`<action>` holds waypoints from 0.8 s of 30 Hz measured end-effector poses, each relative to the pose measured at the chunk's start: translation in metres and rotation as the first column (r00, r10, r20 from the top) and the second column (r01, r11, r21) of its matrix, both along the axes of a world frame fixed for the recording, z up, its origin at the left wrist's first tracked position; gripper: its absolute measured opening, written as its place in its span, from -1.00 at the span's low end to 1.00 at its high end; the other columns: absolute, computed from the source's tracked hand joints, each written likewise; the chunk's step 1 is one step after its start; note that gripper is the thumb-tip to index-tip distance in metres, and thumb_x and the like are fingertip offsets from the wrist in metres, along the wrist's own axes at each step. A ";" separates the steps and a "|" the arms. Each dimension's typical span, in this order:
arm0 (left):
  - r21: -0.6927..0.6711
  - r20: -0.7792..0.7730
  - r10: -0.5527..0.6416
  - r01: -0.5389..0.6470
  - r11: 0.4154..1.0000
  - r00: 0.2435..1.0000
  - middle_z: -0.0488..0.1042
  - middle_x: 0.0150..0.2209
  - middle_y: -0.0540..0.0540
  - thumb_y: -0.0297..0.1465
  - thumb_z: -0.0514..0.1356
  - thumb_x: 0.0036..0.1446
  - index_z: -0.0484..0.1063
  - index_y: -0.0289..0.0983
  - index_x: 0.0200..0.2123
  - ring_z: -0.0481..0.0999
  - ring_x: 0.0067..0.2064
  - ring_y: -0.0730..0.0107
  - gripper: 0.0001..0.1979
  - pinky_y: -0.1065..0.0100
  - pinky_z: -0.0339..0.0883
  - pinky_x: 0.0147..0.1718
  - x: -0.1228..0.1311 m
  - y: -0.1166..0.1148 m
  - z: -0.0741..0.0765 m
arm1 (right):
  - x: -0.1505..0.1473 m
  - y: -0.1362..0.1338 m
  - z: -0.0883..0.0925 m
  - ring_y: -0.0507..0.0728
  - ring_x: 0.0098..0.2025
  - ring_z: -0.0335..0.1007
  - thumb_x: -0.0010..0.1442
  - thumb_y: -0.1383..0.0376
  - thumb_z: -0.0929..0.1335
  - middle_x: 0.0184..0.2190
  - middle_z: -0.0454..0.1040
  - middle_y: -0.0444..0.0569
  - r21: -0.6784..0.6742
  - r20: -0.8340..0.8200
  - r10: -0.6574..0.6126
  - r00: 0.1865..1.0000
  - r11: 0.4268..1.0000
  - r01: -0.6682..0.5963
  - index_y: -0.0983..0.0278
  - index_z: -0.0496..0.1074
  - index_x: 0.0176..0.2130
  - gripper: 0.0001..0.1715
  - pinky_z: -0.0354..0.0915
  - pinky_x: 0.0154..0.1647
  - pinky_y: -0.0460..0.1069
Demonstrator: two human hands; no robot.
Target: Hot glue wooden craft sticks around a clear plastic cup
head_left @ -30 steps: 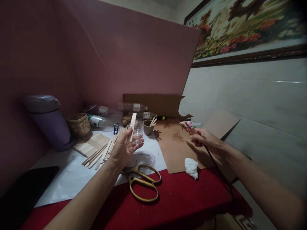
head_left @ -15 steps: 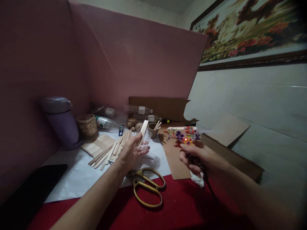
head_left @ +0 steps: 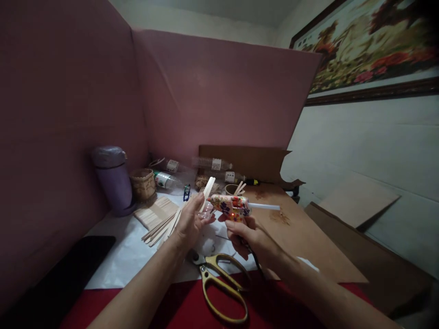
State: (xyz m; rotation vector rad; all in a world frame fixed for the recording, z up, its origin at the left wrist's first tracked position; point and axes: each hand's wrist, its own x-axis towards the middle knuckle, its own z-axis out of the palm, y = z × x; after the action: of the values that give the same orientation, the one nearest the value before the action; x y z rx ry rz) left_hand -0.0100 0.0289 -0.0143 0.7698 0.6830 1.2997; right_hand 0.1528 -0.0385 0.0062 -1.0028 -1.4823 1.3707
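My left hand (head_left: 190, 220) is closed around a clear plastic bottle piece (head_left: 206, 211), with pale craft sticks (head_left: 208, 186) standing up along it. Its far side is hidden by my fingers. My right hand (head_left: 247, 234) grips a flower-patterned hot glue gun (head_left: 226, 205) by the handle, and a small red light glows on it. From its back sticks out a white glue stick (head_left: 265, 207). The gun's tip points left, close to the craft sticks; whether it touches them I cannot tell. Below both hands lie gold-handled scissors (head_left: 206, 269).
Loose craft sticks (head_left: 159, 230) and a bundle of sticks (head_left: 156, 212) lie on white paper at left. Behind stand a woven basket (head_left: 143, 185) and a purple tumbler (head_left: 115, 185). Several plastic bottles (head_left: 168, 180) lie at the back. Brown cardboard (head_left: 308, 242) covers the right side.
My right hand has brought the glue gun leftward, up to the craft sticks at my left hand. The view has shifted slightly left, showing more of the cardboard's surface.
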 end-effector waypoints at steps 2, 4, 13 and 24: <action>-0.042 0.018 -0.011 0.012 0.999 1.000 0.53 -0.31 -0.16 -0.28 0.24 0.15 0.42 -0.33 -0.16 0.52 -0.39 0.37 -0.74 0.36 0.50 -0.43 0.000 0.000 0.002 | 0.004 -0.002 -0.011 -0.10 -0.73 0.03 0.16 -0.06 0.37 -0.77 0.18 -0.24 0.019 0.002 -0.045 0.999 0.999 0.045 0.29 0.30 -0.58 -0.46 -0.04 -0.68 -0.13; -0.061 0.032 -0.027 0.029 0.998 0.999 0.52 -0.34 -0.15 -0.31 0.22 0.16 0.42 -0.34 -0.16 0.52 -0.42 0.38 -0.76 0.37 0.49 -0.45 0.001 -0.001 0.003 | 0.009 -0.005 -0.019 -0.10 -0.72 0.03 0.16 -0.11 0.36 -0.75 0.19 -0.23 0.009 0.017 -0.040 0.999 0.999 0.040 0.29 0.30 -0.57 -0.41 -0.04 -0.67 -0.13; -0.077 0.007 -0.069 0.069 0.995 0.998 0.53 -0.32 -0.17 -0.28 0.24 0.17 0.45 -0.34 -0.12 0.51 -0.43 0.40 -0.72 0.41 0.47 -0.48 0.005 -0.003 -0.002 | 0.013 -0.008 -0.022 -0.10 -0.69 0.03 0.16 -0.22 0.34 -0.71 0.17 -0.22 0.001 0.068 -0.019 0.997 1.000 0.019 0.31 0.30 -0.58 -0.31 -0.02 -0.68 -0.14; -0.042 -0.038 -0.073 0.072 0.997 0.997 0.53 -0.32 -0.16 -0.17 0.29 0.13 0.45 -0.30 -0.08 0.53 -0.42 0.36 -0.62 0.44 0.41 -0.53 0.006 -0.004 -0.005 | 0.010 -0.010 -0.021 -0.10 -0.78 0.01 0.15 -0.24 0.32 -0.80 0.14 -0.23 -0.026 0.035 0.024 0.999 0.999 -0.023 0.30 0.34 -0.59 -0.30 -0.08 -0.77 -0.15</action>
State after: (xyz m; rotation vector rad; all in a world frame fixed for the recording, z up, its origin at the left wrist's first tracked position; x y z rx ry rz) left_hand -0.0037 0.0253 -0.0195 0.7823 0.7050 1.2042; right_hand 0.1626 -0.0490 -0.0152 -1.0336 -1.5101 1.3987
